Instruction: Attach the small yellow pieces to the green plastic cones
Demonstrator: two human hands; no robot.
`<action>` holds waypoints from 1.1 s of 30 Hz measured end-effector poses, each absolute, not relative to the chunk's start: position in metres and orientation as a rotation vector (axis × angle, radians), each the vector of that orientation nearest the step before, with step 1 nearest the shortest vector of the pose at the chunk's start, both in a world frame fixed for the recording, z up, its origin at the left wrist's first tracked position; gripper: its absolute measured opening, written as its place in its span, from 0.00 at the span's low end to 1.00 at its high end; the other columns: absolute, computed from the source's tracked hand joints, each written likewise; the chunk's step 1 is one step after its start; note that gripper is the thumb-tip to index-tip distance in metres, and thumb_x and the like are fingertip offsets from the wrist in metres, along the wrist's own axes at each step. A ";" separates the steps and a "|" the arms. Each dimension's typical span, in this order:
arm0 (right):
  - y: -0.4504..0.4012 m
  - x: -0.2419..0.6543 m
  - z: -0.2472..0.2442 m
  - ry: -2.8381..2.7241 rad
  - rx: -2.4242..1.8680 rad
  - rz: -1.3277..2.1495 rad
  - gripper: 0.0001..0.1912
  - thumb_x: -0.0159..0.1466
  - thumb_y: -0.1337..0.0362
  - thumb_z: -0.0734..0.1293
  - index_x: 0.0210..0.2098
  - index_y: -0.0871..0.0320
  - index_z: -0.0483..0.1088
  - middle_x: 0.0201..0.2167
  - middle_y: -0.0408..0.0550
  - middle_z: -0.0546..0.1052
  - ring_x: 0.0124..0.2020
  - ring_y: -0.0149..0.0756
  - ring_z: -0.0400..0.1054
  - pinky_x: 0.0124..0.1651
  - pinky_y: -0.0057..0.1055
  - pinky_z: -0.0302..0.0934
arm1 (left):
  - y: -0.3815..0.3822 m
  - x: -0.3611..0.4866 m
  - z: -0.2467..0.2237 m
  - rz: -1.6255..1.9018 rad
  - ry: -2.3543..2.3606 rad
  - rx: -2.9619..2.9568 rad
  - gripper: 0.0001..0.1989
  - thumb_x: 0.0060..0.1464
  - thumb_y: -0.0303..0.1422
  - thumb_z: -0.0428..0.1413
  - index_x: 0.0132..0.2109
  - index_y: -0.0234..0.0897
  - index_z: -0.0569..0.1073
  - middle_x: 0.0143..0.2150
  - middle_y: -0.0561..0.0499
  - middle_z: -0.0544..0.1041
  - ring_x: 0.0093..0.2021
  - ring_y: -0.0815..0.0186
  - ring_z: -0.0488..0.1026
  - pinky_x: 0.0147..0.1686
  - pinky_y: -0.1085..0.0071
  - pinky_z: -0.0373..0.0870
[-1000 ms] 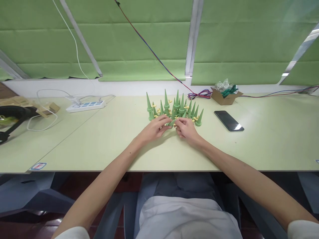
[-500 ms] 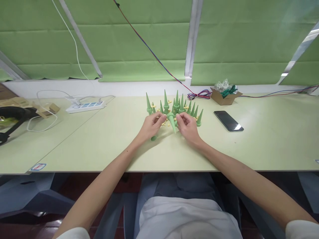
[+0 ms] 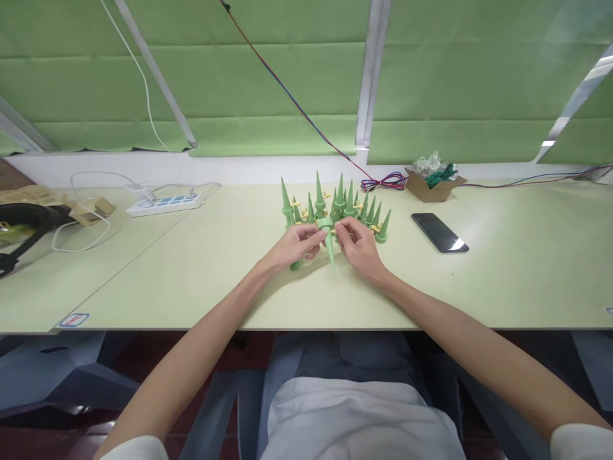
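A green plant watering spike (image 3: 329, 246) points down and toward me, held above the table between my hands. My left hand (image 3: 297, 246) is closed, its thumb and fingers gripping the spike by the collar. My right hand (image 3: 359, 248) pinches close against the collar's right side; whatever lies between those fingertips is too small to make out. Just behind my hands stands a cluster of similar green spikes (image 3: 319, 195), tips up, with small yellow valves (image 3: 295, 204) among them. Beneath my left hand, a green cylindrical piece (image 3: 295, 265) rests on the table, partly covered.
On the pale table (image 3: 191, 281), a black phone (image 3: 439, 232) lies to the right. Behind it are a small cardboard box (image 3: 431, 190) with plastic wrap and a coiled red-blue wire (image 3: 385, 183). At left are a white power strip (image 3: 165, 205) and cardboard pieces (image 3: 90, 211).
The held spike has tilted, its tip swinging slightly left and lower. My left fingers have shifted right onto its collar, and my right fingertips have moved slightly left.
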State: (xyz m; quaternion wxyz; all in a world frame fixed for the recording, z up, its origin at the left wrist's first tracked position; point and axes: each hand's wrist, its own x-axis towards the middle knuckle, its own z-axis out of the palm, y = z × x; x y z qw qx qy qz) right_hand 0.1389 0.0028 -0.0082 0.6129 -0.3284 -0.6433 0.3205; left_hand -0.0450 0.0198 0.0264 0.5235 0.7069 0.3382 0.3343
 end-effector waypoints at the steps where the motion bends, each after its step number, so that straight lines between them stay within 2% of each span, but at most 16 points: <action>1: 0.003 0.139 -0.009 -1.482 -0.767 0.747 0.16 0.69 0.50 0.64 0.32 0.55 0.66 0.24 0.40 0.63 0.24 0.29 0.54 0.25 0.29 0.51 | 0.020 -0.045 0.026 0.806 0.808 1.690 0.23 0.57 0.51 0.59 0.29 0.36 0.66 0.21 0.56 0.62 0.20 0.75 0.56 0.22 0.75 0.57; 12: 0.007 0.139 -0.009 -1.426 -0.832 0.940 0.22 0.65 0.43 0.66 0.28 0.54 0.63 0.17 0.35 0.56 0.17 0.27 0.50 0.20 0.28 0.45 | 0.016 -0.045 0.031 0.818 0.953 1.986 0.19 0.58 0.46 0.59 0.30 0.36 0.67 0.21 0.56 0.62 0.20 0.73 0.56 0.21 0.74 0.53; 18: 0.006 0.139 -0.006 -1.384 -0.844 1.065 0.23 0.62 0.43 0.68 0.25 0.54 0.61 0.14 0.33 0.55 0.13 0.25 0.48 0.17 0.27 0.43 | 0.020 -0.046 0.027 0.963 0.920 2.268 0.20 0.59 0.47 0.57 0.28 0.36 0.67 0.26 0.54 0.61 0.26 0.70 0.57 0.25 0.73 0.55; 24: 0.005 0.141 -0.005 -1.355 -0.873 1.163 0.22 0.62 0.46 0.69 0.24 0.55 0.63 0.13 0.33 0.53 0.12 0.24 0.47 0.15 0.26 0.41 | 0.026 -0.049 0.020 0.998 0.808 2.538 0.13 0.64 0.42 0.53 0.39 0.37 0.75 0.30 0.50 0.68 0.30 0.67 0.63 0.31 0.71 0.61; 29: 0.003 0.141 -0.002 -1.293 -0.890 1.248 0.20 0.61 0.49 0.71 0.24 0.56 0.63 0.14 0.32 0.52 0.13 0.23 0.46 0.15 0.25 0.40 | 0.031 -0.052 0.013 1.023 0.736 2.680 0.13 0.67 0.37 0.49 0.49 0.37 0.75 0.39 0.45 0.73 0.36 0.64 0.69 0.36 0.70 0.65; 33: 0.004 0.140 -0.002 -1.264 -0.906 1.281 0.20 0.59 0.49 0.72 0.23 0.56 0.63 0.14 0.32 0.52 0.13 0.23 0.45 0.15 0.24 0.39 | 0.034 -0.053 0.010 1.020 0.738 2.736 0.14 0.68 0.34 0.48 0.52 0.37 0.75 0.42 0.43 0.74 0.39 0.62 0.71 0.39 0.68 0.67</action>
